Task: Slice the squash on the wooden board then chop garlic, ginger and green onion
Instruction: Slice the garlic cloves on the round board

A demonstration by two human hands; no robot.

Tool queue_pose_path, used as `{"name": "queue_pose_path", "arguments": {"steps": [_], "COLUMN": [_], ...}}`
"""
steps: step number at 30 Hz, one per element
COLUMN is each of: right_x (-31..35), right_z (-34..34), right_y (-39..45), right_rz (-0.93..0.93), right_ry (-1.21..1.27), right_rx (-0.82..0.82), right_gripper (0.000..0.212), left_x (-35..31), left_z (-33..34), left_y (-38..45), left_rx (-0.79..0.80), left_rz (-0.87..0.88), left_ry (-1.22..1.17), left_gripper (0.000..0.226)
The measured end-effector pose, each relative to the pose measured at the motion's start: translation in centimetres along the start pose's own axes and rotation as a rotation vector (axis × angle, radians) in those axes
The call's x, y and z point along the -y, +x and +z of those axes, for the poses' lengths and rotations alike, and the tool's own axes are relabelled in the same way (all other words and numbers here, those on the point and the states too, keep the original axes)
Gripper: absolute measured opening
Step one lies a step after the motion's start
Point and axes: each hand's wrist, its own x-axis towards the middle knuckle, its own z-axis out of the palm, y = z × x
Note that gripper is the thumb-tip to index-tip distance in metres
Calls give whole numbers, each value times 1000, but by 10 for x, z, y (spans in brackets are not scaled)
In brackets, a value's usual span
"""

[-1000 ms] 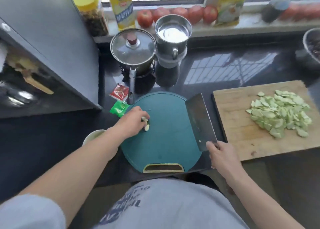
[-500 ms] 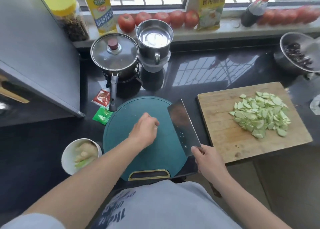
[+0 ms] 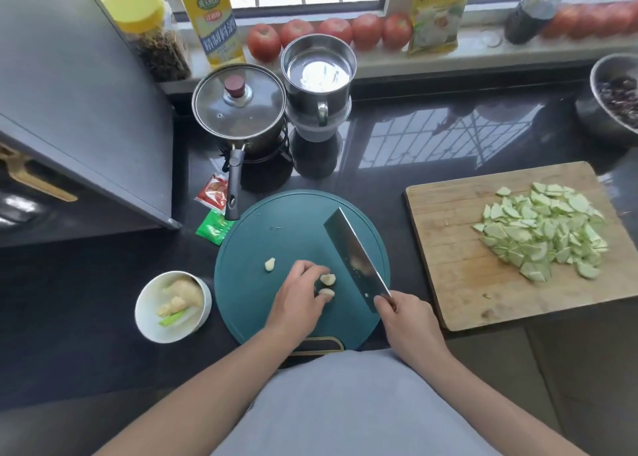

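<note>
Left hand [image 3: 299, 295] on teal board [image 3: 286, 238], curled fingers pinning two garlic cloves [image 3: 327, 284]; third clove [image 3: 269, 264] just left of it. Right hand [image 3: 405, 317] grips cleaver [image 3: 355, 258], blade just right of cloves. Squash slices [image 3: 538, 236] on wooden board [image 3: 448, 248], well right of both hands.

We see the sliced squash [image 3: 542, 231] as a loose heap of pale green pieces on the far right part of the wooden board [image 3: 448, 248]. Three peeled garlic cloves lie on the round teal board [image 3: 293, 227]: one clove [image 3: 269, 264] sits apart to the left, two cloves [image 3: 327, 284] lie near each other. The ginger [image 3: 179, 298] and green onion [image 3: 172, 318] rest uncut in the white bowl [image 3: 146, 324], left of the teal board.
</note>
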Motion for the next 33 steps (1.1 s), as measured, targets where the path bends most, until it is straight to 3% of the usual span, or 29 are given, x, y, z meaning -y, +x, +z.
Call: {"name": "queue_pose_path", "arguments": {"steps": [5, 11, 14, 18, 24, 33], "right_x": [-2, 0, 0, -3, -6, 13], "right_z": [1, 1, 0, -3, -3, 10], "right_y": [-7, -13, -15, -17, -17, -4], "right_rz": [-1, 14, 5, -16, -68, -71], "right_ry": [-34, -12, 10, -33, -133, -167], "right_rx": [7, 18, 13, -16, -38, -35], "right_gripper": [42, 38, 37, 38, 37, 37], "left_x": [-6, -20, -20, -23, -26, -14], "left_z": [5, 13, 10, 8, 11, 15], "left_y": [8, 17, 21, 28, 22, 10], "left_rx": [-81, -153, -145, -137, -216, -179], "left_rz": [-20, -233, -333, -374, -296, -28], "left_ry": [-6, -141, -190, -171, -195, -71], "left_gripper": [6, 6, 19, 10, 23, 9]}}
